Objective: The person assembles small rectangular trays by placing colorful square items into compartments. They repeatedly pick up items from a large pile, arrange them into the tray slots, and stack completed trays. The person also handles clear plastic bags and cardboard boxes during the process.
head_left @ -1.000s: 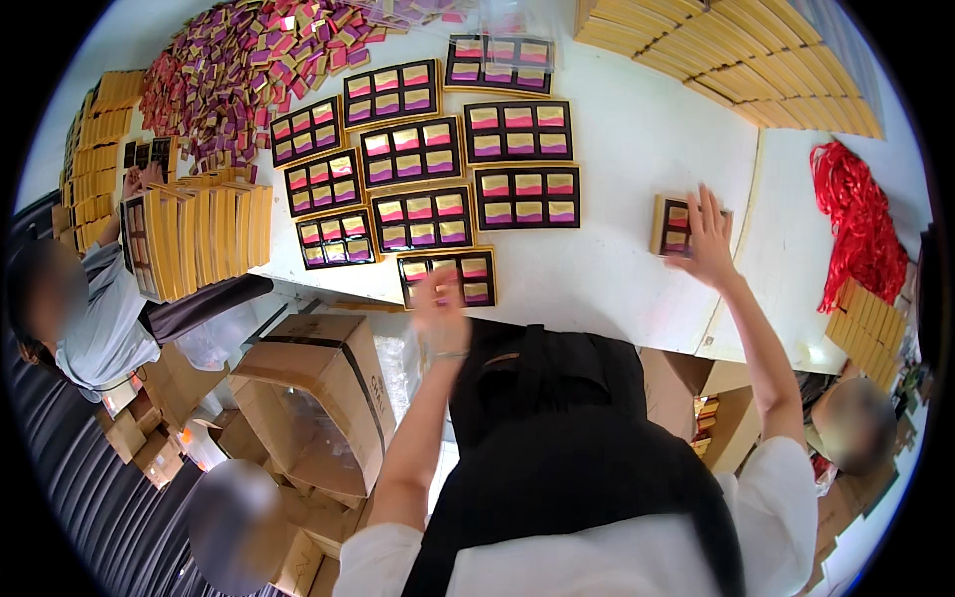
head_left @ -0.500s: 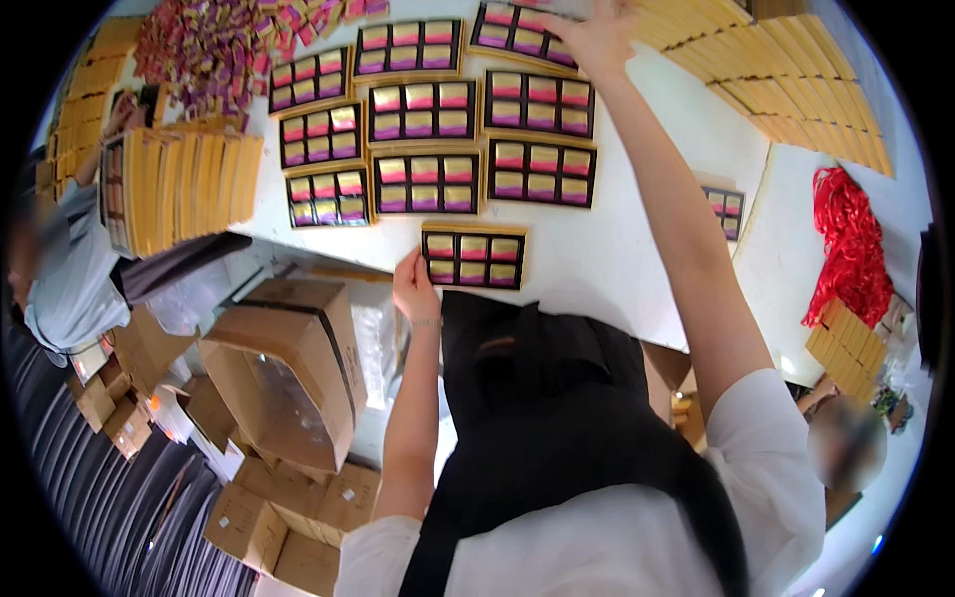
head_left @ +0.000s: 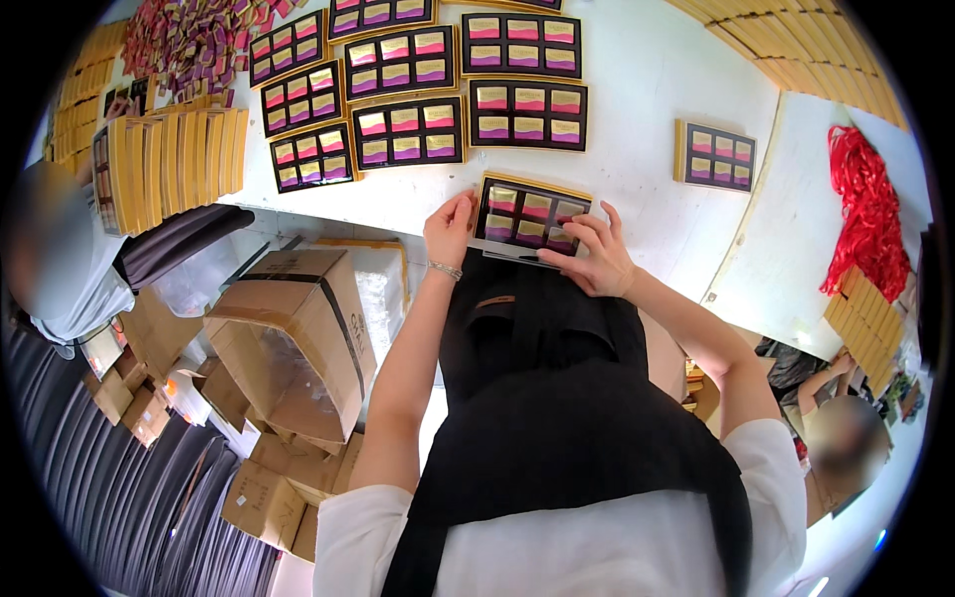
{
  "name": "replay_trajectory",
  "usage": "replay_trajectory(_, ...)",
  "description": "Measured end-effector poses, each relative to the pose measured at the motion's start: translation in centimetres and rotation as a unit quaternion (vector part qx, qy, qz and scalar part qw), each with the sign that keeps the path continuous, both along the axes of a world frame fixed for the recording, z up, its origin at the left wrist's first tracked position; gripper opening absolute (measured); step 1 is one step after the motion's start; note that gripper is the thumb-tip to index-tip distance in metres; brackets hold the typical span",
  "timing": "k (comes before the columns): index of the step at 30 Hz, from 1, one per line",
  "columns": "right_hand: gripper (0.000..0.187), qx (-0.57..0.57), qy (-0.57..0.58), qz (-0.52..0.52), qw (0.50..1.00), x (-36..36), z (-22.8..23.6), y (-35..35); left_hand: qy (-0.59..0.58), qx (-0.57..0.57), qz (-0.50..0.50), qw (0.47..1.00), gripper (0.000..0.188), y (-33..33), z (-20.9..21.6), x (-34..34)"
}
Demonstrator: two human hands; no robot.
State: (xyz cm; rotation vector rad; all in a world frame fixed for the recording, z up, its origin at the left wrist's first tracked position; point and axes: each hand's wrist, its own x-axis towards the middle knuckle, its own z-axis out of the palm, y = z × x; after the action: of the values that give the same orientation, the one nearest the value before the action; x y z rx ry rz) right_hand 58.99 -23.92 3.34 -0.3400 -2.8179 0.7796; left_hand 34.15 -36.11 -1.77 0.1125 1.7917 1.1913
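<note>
A shallow tray box (head_left: 533, 214) with a gold rim, holding several pink, purple and gold wrapped pieces in black compartments, lies at the table's near edge. Over it sits a clear cover (head_left: 509, 249), its near edge catching the light and slightly off the box's near side. My left hand (head_left: 450, 229) is closed at the box's left edge, fingertips pinched together; whether they also grip the cover is hard to see. My right hand (head_left: 600, 257) holds the cover at its right side, thumb at the near edge and fingers bent over the top.
Several similar filled boxes (head_left: 408, 132) stand in rows beyond, and one box (head_left: 716, 156) lies apart to the right. Loose wrapped pieces (head_left: 189, 50) heap at the far left, beside upright stacked boxes (head_left: 179, 164). Red ribbons (head_left: 865, 204) lie right. Cartons (head_left: 288, 338) stand below left.
My right hand has come back from the far row to the near box, which now has a clear cover over it. The view has shifted; my left hand stays by the box's left edge.
</note>
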Motion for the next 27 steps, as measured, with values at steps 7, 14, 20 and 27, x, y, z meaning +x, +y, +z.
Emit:
replay_trajectory(7,0.067,0.038,0.051,0.024,0.998,-0.3,-2.0,-0.3,0.181,0.037,-0.097,0.978,0.029,0.5,2.2,1.0)
replay_trajectory(14,0.058,0.086,0.044,0.013,0.995,-1.4,-2.8,-0.1,0.246,0.030,-0.068,0.966,0.027,0.8,2.6,2.1)
replay_trajectory(20,0.063,0.063,0.029,-0.008,0.998,-1.6,-2.9,-0.2,0.282,-0.025,-0.072,0.956,0.027,1.6,2.4,2.3)
replay_trajectory(27,0.073,0.001,-0.101,-0.028,0.994,-2.5,-1.2,0.4,0.284,-0.010,-0.065,0.956,0.026,1.8,1.7,2.1)
